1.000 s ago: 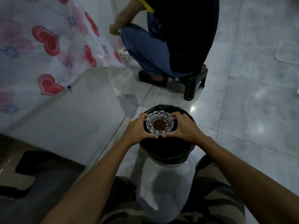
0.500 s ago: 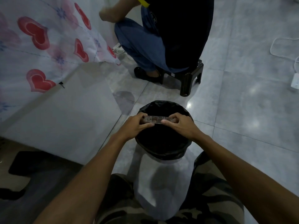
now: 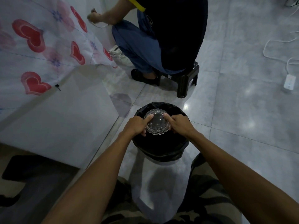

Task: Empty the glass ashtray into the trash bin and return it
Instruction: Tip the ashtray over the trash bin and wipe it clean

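The cut-glass ashtray point(image 3: 156, 124) is upside down over the mouth of the trash bin point(image 3: 159, 147), its round base facing me. My left hand point(image 3: 136, 126) grips its left rim and my right hand point(image 3: 179, 124) grips its right rim. The bin is white with a black bag liner and stands on the tiled floor between my knees. What lies inside the bin is too dark to make out.
A person sits on a low black stool point(image 3: 186, 81) just beyond the bin. A table with a heart-print cloth point(image 3: 40, 50) stands at left. A white power strip point(image 3: 288, 81) and cables lie on the floor at right.
The ashtray went from upright with brown contents showing, to edge-on, to fully upside down over the bin. Both hands kept hold and rotated with it.
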Action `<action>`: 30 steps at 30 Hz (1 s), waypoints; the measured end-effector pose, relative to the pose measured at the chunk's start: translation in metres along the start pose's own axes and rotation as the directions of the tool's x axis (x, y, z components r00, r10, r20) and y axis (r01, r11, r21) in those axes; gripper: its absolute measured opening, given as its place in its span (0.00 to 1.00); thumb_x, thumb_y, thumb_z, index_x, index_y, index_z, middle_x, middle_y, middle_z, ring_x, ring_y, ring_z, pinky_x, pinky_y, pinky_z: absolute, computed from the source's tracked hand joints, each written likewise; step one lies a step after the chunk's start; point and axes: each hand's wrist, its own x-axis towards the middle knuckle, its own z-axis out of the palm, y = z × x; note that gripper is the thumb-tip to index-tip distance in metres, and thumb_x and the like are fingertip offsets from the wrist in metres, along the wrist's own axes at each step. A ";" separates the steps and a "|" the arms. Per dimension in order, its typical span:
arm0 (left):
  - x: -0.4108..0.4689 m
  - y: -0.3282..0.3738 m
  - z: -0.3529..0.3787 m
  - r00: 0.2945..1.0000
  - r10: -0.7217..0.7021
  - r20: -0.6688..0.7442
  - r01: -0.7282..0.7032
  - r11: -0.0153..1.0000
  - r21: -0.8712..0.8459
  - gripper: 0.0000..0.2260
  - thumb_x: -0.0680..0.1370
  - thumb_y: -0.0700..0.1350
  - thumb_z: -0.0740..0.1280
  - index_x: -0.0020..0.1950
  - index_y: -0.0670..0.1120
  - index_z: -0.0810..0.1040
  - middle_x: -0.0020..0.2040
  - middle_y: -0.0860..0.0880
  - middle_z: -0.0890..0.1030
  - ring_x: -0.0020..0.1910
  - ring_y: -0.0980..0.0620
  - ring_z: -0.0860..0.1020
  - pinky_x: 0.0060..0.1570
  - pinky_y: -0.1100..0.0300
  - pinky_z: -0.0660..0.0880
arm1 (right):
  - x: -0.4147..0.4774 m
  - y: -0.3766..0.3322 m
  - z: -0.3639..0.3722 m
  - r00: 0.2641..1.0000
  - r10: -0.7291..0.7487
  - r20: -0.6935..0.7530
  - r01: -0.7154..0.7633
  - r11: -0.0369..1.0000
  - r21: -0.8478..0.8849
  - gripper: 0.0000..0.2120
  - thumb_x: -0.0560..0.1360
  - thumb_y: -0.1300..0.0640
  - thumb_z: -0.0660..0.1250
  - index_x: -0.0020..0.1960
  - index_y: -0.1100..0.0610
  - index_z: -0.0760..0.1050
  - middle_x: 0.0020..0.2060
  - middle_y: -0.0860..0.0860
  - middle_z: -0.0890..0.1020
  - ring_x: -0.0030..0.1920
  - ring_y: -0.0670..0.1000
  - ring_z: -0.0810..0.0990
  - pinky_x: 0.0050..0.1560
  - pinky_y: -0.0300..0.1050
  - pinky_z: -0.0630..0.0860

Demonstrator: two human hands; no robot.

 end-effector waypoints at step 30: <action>0.019 -0.008 0.006 0.983 0.166 0.073 -0.181 0.934 0.307 0.34 0.81 0.69 0.56 0.32 0.44 0.81 0.25 0.47 0.82 0.32 0.53 0.82 0.55 0.50 0.77 | -0.008 -0.030 0.012 0.959 0.022 0.282 0.072 0.946 -0.316 0.58 0.62 0.41 0.85 0.78 0.57 0.54 0.71 0.61 0.65 0.67 0.65 0.75 0.66 0.56 0.77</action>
